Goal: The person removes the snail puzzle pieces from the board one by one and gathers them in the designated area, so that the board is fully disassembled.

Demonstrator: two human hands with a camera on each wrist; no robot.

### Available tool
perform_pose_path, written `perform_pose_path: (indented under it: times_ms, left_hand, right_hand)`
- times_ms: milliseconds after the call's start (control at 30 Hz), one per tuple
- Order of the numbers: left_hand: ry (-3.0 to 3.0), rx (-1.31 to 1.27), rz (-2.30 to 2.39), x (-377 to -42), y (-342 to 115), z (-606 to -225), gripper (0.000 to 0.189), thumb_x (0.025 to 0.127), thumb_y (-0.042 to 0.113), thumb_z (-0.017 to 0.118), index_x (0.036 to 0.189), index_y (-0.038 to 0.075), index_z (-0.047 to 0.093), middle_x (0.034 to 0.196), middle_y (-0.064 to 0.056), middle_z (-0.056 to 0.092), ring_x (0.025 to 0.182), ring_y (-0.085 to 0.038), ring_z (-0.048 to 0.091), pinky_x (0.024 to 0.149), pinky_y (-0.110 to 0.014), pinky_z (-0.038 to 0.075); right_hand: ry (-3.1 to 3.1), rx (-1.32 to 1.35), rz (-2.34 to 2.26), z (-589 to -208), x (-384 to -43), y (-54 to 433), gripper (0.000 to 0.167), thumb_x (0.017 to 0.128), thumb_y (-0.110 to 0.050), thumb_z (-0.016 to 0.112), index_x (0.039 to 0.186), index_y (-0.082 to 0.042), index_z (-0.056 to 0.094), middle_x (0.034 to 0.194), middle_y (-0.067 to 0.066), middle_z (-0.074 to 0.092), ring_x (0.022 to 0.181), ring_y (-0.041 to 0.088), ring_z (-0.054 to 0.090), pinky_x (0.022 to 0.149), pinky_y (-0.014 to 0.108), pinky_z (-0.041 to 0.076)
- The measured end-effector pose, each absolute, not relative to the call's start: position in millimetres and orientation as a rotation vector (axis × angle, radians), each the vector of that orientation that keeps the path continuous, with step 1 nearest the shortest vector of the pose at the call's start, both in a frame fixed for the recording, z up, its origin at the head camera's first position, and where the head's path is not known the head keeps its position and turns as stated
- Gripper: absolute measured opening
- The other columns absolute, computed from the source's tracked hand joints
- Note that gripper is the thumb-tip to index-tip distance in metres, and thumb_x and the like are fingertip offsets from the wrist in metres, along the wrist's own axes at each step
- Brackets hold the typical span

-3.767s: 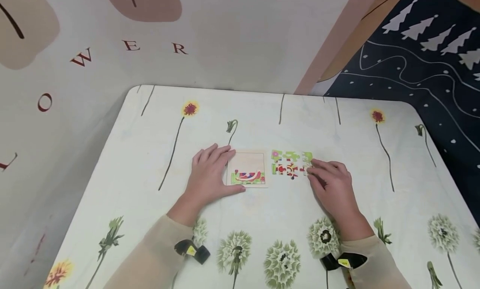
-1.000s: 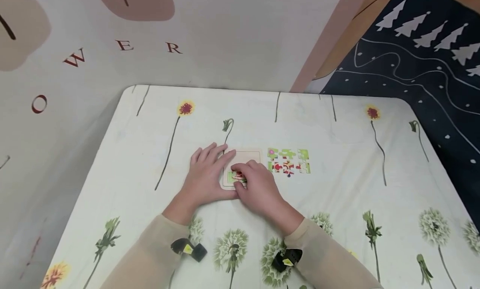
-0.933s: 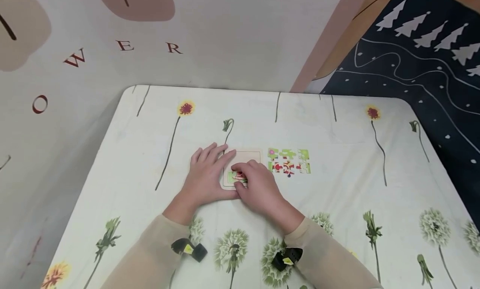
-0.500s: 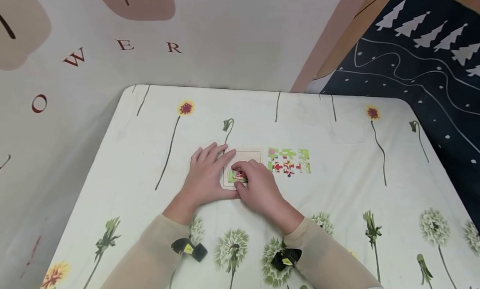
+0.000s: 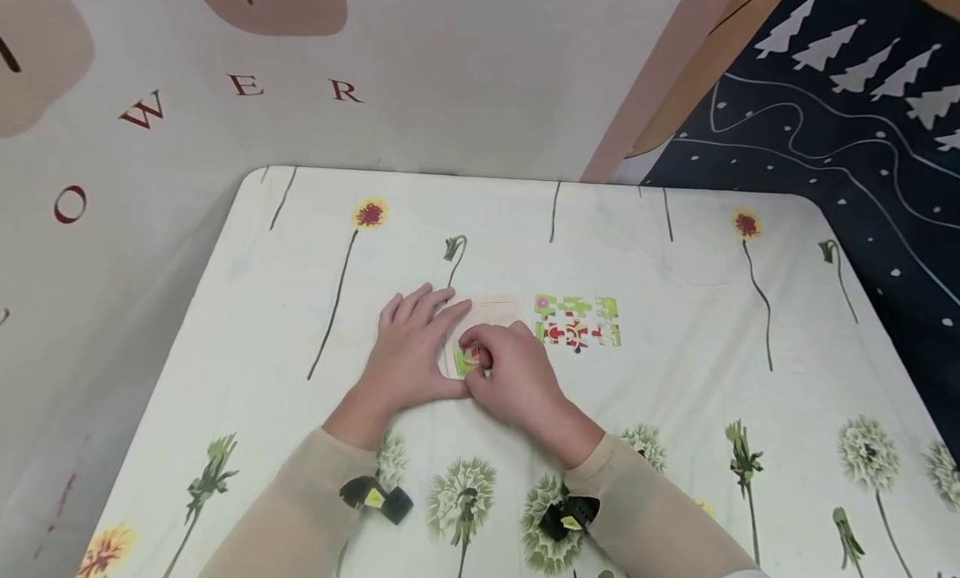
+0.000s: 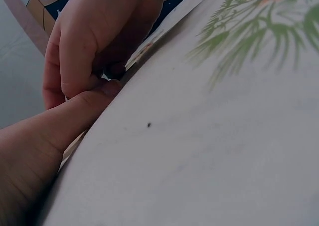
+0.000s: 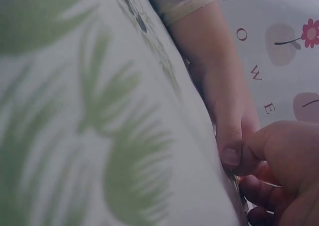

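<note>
A pale puzzle board (image 5: 498, 311) lies on the tablecloth, with green and red jigsaw pieces (image 5: 462, 363) along its near side. My left hand (image 5: 408, 344) rests along the board's left edge, fingers spread and fairly straight, thumb stretched along the near edge. My right hand (image 5: 521, 369) covers the board's lower right, its fingers bent down over the pieces; whether it pinches one is hidden. In the left wrist view my right hand (image 6: 94, 36) bends down close to the left thumb. Just right of the board lie several loose jigsaw pieces (image 5: 576, 334), set in two rows.
A white tablecloth (image 5: 675, 328) printed with dandelions and flowers covers the table. Behind it stands a pale wall (image 5: 450, 128) with letters. A dark panel with white trees (image 5: 810, 103) is at the right.
My right hand has come left from the loose pieces onto the board. In the last half second its fingers have curled further in over the pieces. My left hand has stayed at the board.
</note>
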State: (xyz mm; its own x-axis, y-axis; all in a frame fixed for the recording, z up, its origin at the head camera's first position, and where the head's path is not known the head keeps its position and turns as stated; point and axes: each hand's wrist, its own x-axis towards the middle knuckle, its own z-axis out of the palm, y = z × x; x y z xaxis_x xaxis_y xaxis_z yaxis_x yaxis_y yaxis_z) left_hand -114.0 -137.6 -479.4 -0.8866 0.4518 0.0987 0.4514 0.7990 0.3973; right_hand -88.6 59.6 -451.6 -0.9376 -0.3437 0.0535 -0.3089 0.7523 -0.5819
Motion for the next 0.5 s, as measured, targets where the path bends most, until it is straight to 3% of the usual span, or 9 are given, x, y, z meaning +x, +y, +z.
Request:
perform_pose_path:
  times_ms: [133,500]
  left_hand:
    - [2.982,0.758,0.655,-114.0,-137.3,-478.9,0.104,0.072,0.073,0.079,0.16,0.024,0.051,0.167,-0.007,0.039,0.158,-0.036,0.021,0.122,-0.066,0.013]
    - [2.97,0.735,0.696,-114.4,-136.9,-478.6,0.11,0.069,0.077,0.082,0.159,0.023,0.051,0.166,-0.006,0.041,0.158,-0.035,0.023,0.121,-0.067,0.013]
  right_hand:
    - [2.876,-0.566,-0.94,-451.3,-88.5,59.7,0.031,0.079,-0.009,0.079,0.108,-0.019,0.079,0.075,-0.014,0.056,0.077,0.014,0.047,0.072,0.032,0.041]
    - [2.791,-0.532,-0.947,-445.6,-89.8,63.3,0.037,0.079,-0.004,0.077,0.112,-0.02,0.076,0.082,-0.01,0.058,0.082,0.016,0.049,0.073,0.033,0.044]
